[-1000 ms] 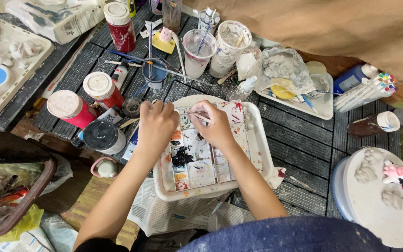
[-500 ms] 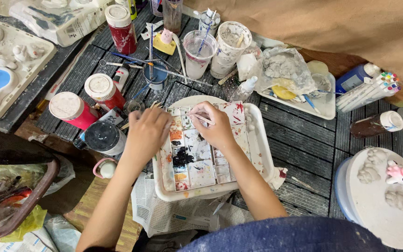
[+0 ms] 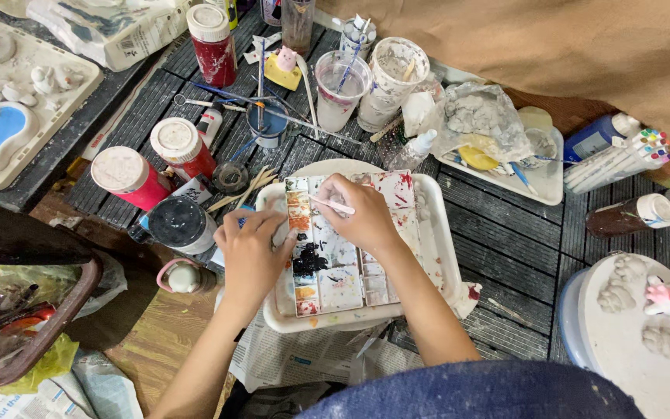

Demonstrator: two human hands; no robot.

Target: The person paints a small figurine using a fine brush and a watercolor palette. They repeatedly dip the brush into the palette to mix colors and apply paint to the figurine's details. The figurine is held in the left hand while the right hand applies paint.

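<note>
A white tray (image 3: 440,256) lies on the dark slatted table, with a paint-stained palette (image 3: 335,268) of small wells inside it. My right hand (image 3: 358,213) rests over the palette's upper part and grips a thin pale brush (image 3: 331,206) that points left toward the wells. At the tray's left rim my left hand (image 3: 251,252) lies with fingers curled on the tray edge, next to a black-lidded jar (image 3: 176,223).
Red paint jars (image 3: 129,177) and water cups with brushes (image 3: 339,85) crowd the table behind the tray. A clay bag (image 3: 482,120) sits on a white tray at right. A white round stand with clay figures (image 3: 633,334) is at lower right. Newspaper (image 3: 288,357) lies under the tray.
My left hand slid down and left from the palette's top to the tray's left rim. My right hand stayed over the palette with the brush.
</note>
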